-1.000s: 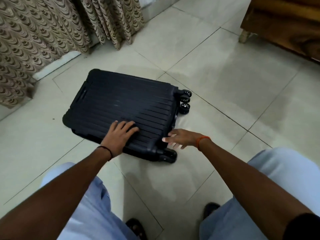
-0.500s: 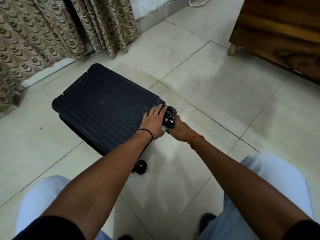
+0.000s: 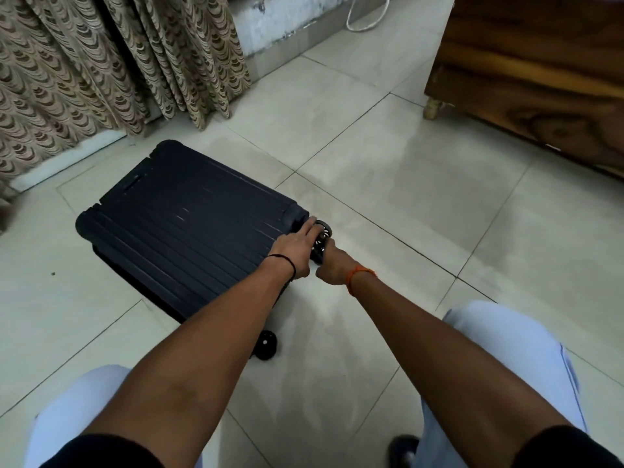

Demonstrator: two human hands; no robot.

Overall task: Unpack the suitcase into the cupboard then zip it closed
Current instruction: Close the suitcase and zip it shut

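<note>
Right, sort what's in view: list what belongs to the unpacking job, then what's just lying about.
Job:
suitcase, lying flat, closed
left hand, on its wheel-end corner
right hand, by the wheels

Lying about:
curtain
white cable
wooden furniture

- A dark ribbed suitcase (image 3: 189, 238) lies flat and shut on the tiled floor (image 3: 388, 204).
- The left hand (image 3: 293, 248) rests on its wheel-end corner, fingers straight.
- The right hand (image 3: 332, 265) reaches to the wheels (image 3: 320, 236) just beside; its fingers are hidden.
- Curtains (image 3: 101, 62) hang behind.
- A wooden cabinet (image 3: 540, 69) stands at right.
</note>
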